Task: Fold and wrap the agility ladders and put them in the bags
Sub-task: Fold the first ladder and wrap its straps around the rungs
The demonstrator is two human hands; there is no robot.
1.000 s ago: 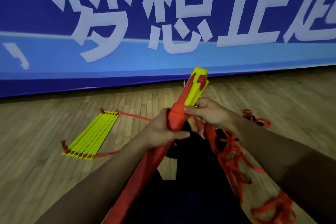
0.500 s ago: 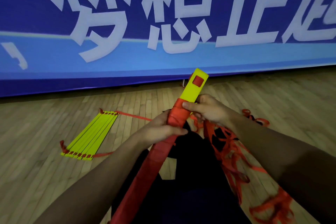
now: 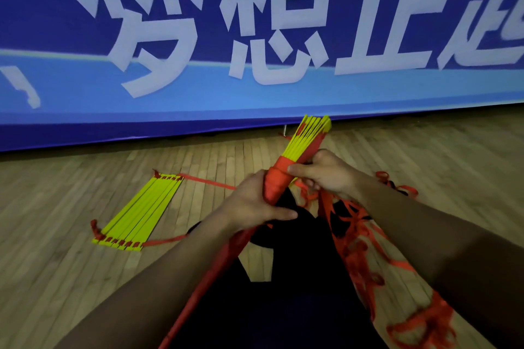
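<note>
Head view: person seated on wood floor [image 3: 71, 278], dark-clad legs [image 3: 283, 306] in front, both forearms reaching fwd.
Strap: red strap [image 3: 198, 292] runs from bottom edge up to the bundle, taut.
L hand: left hand [image 3: 252, 204] gripped round lower, red-wrapped part of bundle, thumb across front.
R hand: right hand [image 3: 326, 173] just above it, thumb & fingers pinching top of the red wrap.
Bundle: ladder bundle [image 3: 307, 139] tilted up to the right, yellow rungs fanning out of the wrap.
Loose straps: red tangle [image 3: 365, 249] on floor by right leg, under right forearm.
2nd ladder: folded ladder [image 3: 139, 211] flat on floor, left of hands, well apart, red straps trailing.
Far: blue banner [image 3: 198, 99] w/ white characters along floor's far edge.
</note>
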